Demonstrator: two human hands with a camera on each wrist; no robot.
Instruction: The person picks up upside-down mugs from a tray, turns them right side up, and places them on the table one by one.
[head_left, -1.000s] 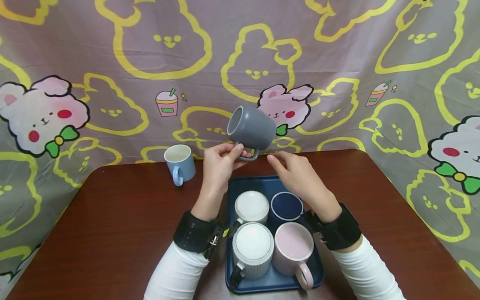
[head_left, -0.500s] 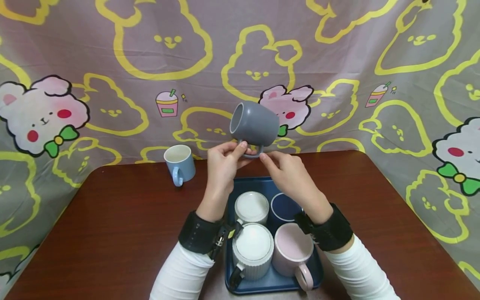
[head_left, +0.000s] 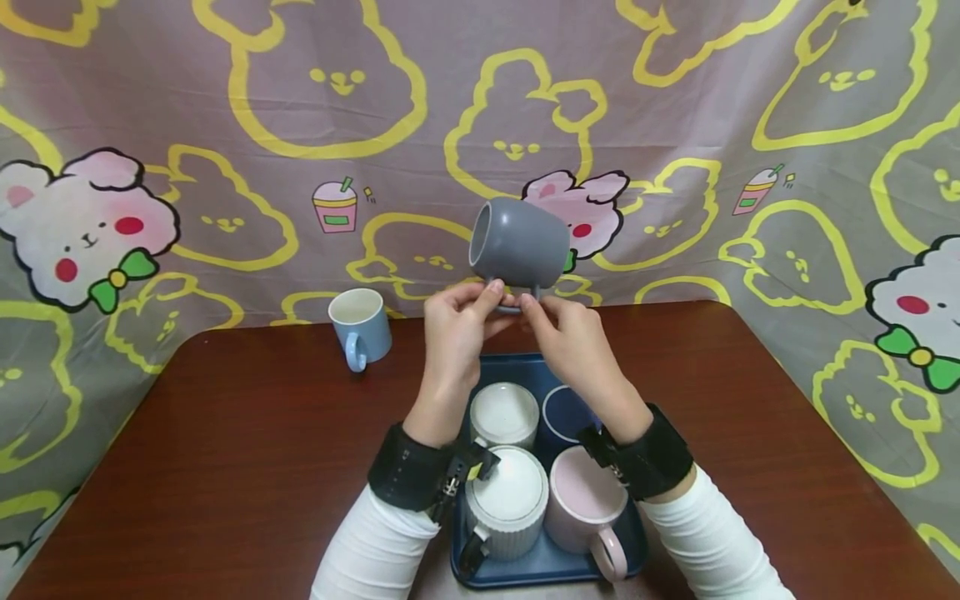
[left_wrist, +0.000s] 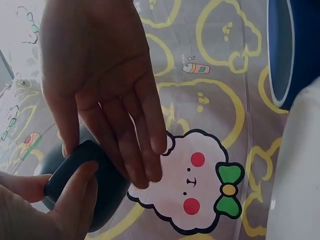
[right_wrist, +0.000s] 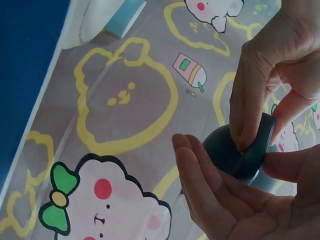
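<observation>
A grey mug (head_left: 519, 243) hangs on its side above the far end of a blue tray (head_left: 546, 563), its mouth facing left. My left hand (head_left: 487, 296) pinches the mug's handle from below. My right hand (head_left: 536, 310) touches the same handle with straight fingers. In the left wrist view the right hand (left_wrist: 115, 110) lies flat against the grey mug (left_wrist: 107, 200), beside the left hand (left_wrist: 60, 195). In the right wrist view the left hand (right_wrist: 270, 90) pinches the handle of the grey mug (right_wrist: 225, 145), with the right hand (right_wrist: 215, 200) beneath it.
The tray holds a white speckled mug (head_left: 504, 412), a navy mug (head_left: 564, 410), a ribbed white mug (head_left: 508, 493) and a pink mug (head_left: 585, 500). A light blue mug (head_left: 360, 325) stands on the brown table (head_left: 225, 450) at the back left. A patterned cloth (head_left: 225, 125) hangs behind.
My right hand has moved up and left until its fingers touch the mug's handle. The mug, held by my left hand, has drifted slightly right and up.
</observation>
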